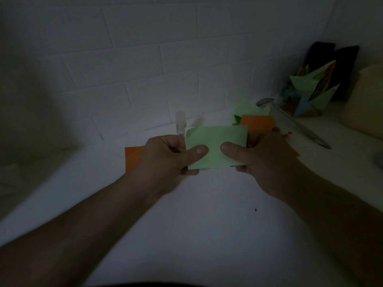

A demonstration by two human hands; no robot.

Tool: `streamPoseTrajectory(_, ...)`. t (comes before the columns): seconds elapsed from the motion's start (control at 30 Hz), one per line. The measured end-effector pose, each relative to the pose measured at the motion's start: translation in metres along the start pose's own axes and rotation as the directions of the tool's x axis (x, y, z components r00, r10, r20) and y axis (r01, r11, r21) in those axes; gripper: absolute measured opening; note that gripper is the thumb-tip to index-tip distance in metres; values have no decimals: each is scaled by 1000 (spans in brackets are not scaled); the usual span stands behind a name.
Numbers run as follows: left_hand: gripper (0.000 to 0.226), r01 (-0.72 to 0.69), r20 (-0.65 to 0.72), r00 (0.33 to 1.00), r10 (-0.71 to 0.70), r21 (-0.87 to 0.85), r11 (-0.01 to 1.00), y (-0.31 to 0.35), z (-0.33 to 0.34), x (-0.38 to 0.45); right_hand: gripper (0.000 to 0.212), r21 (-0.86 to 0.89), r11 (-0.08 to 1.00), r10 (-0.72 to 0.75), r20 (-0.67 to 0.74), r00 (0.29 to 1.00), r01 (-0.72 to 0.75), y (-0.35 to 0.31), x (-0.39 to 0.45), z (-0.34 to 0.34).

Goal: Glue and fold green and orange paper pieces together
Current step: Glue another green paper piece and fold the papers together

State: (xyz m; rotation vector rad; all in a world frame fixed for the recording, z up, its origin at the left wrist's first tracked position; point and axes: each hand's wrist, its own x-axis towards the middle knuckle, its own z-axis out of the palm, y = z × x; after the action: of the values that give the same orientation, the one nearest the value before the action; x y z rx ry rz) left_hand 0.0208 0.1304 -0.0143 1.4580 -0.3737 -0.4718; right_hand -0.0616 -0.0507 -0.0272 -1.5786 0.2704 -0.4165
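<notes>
A flat orange paper sheet (132, 158) lies on the white table (196, 204), partly hidden by the left hand (163, 160). That hand pinches the light green paper square (215, 146), held up between both hands. The right hand (261, 160) pinches its other side. Behind them lie an orange paper piece (257, 122) and a glue stick (180, 122).

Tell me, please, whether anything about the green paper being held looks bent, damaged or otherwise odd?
One thing: the green paper, pinched between the left hand and the right hand, has its top-left corner curled over, showing a small flap. Otherwise it looks flat and untorn, though the dim light hides fine creases.
</notes>
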Motion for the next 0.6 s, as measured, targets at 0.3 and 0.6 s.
streamPoseTrajectory(0.3,27,-5,161,987,5,3,1000,-7,3,-2,8,124,988,82,69,994,-90,2,-3,7)
streamPoseTrajectory(0.6,33,77,61,995,-75,-32,997,-2,-1,2,3,-63,991,121,91,988,-116,-3,1,-4)
